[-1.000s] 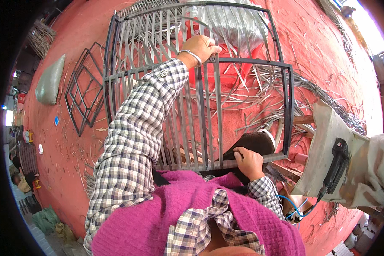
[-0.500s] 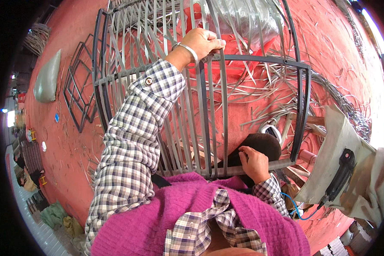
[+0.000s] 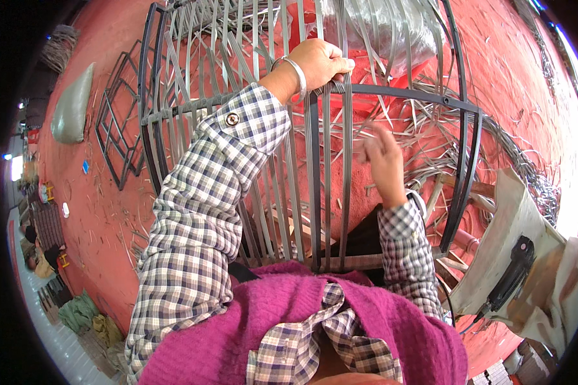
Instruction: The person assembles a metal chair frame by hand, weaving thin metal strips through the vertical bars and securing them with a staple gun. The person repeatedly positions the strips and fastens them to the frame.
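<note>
- The metal frame [image 3: 398,92] lies across the person's lap, and every place here is told from it.
- The left hand [image 3: 320,63] is closed at the frame's middle crossbar, thumb and fingers pinching a flat grey strip [image 3: 347,160]; as a second ago, it stays there.
- That strip runs from the crossbar to the frame's near bar, just right of the dark upright.
- The right hand [image 3: 385,160] has left the near bar and risen over the frame's lower opening; it is blurred, with fingers loosely parted and nothing visible in them.
- So the left hand alone seems to steady the strip, leaving the right one free beside it, apart from the strip.
- Beyond the frame's crossbar sits a plastic-wrapped bundle [image 3: 424,35]; loose strips [image 3: 514,154] spread to the frame's right.
- A black handheld tool [image 3: 510,273] rests on pale cloth [image 3: 488,237], right of the frame.
</note>
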The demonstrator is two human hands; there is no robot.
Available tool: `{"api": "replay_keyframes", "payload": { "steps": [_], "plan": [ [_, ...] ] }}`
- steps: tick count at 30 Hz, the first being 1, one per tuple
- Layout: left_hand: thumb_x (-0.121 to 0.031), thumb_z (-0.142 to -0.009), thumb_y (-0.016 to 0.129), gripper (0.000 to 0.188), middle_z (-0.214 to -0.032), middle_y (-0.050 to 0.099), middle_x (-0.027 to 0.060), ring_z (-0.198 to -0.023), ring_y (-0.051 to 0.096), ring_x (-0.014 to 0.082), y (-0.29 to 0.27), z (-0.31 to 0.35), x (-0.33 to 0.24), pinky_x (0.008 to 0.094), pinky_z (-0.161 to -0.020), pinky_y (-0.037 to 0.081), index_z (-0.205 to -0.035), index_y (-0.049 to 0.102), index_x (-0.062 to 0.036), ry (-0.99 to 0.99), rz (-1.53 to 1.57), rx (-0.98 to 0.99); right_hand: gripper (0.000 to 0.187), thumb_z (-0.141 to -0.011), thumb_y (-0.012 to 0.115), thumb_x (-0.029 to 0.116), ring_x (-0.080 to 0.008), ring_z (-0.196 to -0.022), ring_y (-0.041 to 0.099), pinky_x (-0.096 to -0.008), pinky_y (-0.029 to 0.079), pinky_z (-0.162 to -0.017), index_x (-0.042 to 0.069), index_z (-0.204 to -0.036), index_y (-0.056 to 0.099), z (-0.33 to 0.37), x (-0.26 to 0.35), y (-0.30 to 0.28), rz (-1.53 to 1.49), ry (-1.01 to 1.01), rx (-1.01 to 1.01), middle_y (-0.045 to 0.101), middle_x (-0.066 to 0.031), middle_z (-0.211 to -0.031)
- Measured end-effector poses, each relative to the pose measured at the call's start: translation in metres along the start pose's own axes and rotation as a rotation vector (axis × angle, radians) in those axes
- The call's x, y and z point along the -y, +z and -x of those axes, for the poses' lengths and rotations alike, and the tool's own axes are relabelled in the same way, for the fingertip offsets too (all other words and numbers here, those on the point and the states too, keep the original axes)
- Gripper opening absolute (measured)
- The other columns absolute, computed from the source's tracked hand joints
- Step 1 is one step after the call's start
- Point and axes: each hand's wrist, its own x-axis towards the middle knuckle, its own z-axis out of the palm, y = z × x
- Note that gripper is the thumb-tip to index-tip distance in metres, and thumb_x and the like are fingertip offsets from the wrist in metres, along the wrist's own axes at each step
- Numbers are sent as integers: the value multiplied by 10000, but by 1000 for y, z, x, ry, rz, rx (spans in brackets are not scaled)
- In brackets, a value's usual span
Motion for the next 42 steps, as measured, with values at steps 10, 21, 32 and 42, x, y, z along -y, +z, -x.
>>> {"api": "replay_keyframes", "payload": {
  "steps": [10, 21, 32, 42],
  "plan": [
    [-289, -864, 608, 249, -725, 657, 63, -677, 611, 158, 6, -17, 14, 313, -631, 471, -844, 669, -48, -71, -314, 67, 252, -923, 449, 13, -92, -637, 573, -189, 431, -503, 34, -1156, 544, -72, 24, 44, -484, -7, 221, 634, -56, -899],
    [-404, -751, 695, 307, -864, 614, 17, -744, 633, 238, 23, 39, 0, 355, -636, 503, -888, 670, -130, 326, -435, -337, 177, -865, 500, 24, -97, -716, 587, -270, 459, -600, -28, -958, 641, -81, 16, 49, -84, -284, -17, 667, -87, -844],
    [-428, -831, 588, 314, -792, 635, 47, -718, 624, 263, 24, 37, 3, 364, -610, 489, -861, 674, -127, 387, -488, -299, 125, -826, 557, 91, -267, -787, 545, -366, 439, -688, 3, -750, 602, -27, 45, 26, 665, -408, -96, 549, -129, -775],
    [-443, -906, 452, 398, -656, 620, 114, -628, 609, 314, 21, 31, 0, 432, -540, 456, -792, 670, -131, 276, -608, -254, 286, -991, 395, 206, -68, -576, 373, -202, 296, -511, 19, -813, 518, -22, 72, 40, -525, -348, 210, 461, -11, -726]
  ]
}}
